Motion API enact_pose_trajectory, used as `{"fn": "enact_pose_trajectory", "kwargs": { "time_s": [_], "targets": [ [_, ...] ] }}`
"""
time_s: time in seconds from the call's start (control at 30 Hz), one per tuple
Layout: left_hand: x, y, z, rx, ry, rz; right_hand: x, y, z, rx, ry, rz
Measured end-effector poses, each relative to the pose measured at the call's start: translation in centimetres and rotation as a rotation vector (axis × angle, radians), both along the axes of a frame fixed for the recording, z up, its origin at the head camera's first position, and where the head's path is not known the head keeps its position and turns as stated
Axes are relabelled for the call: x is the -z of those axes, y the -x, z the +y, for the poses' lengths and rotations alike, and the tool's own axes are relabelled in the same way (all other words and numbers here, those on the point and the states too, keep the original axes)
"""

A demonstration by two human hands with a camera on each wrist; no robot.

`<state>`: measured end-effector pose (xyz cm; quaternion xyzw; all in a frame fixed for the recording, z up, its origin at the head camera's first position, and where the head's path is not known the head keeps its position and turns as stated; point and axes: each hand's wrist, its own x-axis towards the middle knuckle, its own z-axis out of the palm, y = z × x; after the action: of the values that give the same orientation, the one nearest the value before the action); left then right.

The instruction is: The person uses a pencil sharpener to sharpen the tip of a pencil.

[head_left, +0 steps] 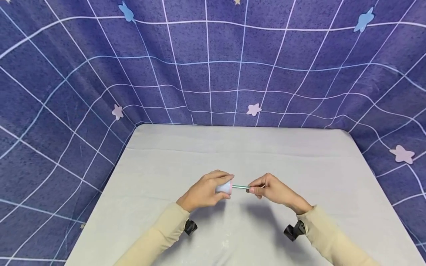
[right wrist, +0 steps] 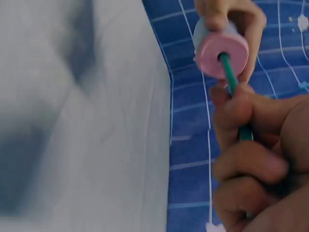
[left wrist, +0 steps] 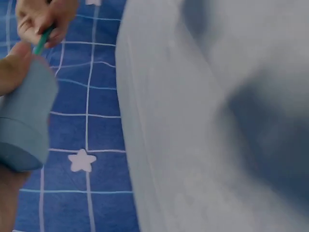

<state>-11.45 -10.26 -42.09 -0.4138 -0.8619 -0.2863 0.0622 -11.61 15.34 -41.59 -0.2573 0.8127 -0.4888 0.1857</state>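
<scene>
My left hand (head_left: 207,189) grips a light blue pencil sharpener (head_left: 223,187), thumb and fingers on opposite sides of its body. Its pink end (right wrist: 211,54) faces right and has a dark hole in the middle. A green pencil (head_left: 240,187) runs straight into that hole, its tip hidden inside. Opposite, my right hand (head_left: 274,190) pinches the pencil between thumb and curled fingers, a short way from the pink end. In the left wrist view the sharpener's body (left wrist: 31,99) appears from the side, slightly waisted, with a seam near its base.
Both hands are over a table (head_left: 166,166) covered with a pale cloth, and their shadows fall on it. A purple-blue curtain (head_left: 226,74) with grid lines and stars surrounds the back and sides. Small black cameras (head_left: 190,227) are strapped at both wrists.
</scene>
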Motion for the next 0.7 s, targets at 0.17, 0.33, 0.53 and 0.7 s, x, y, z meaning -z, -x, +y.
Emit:
{"fn": "enact_pose_trajectory", "kwargs": {
  "time_s": [0.17, 0.33, 0.53, 0.7],
  "targets": [
    [-0.6, 0.0, 0.3, -0.053, 0.048, 0.125, 0.6, 0.1, 0.3, 0.138, -0.11, 0.341],
    [-1.4, 0.3, 0.6, -0.102, 0.043, -0.003, 1.5, 0.0, -0.2, 0.255, -0.152, 0.937],
    [-2.3, 0.7, 0.4, -0.167, -0.09, -0.31, 2.3, 0.2, -0.3, 0.235, -0.057, 1.275],
    [-2.9, 0.9, 0.2, -0.114, -0.142, -0.555, 2.3, 0.2, -0.5, 0.3, -0.017, 1.481]
  ]
}}
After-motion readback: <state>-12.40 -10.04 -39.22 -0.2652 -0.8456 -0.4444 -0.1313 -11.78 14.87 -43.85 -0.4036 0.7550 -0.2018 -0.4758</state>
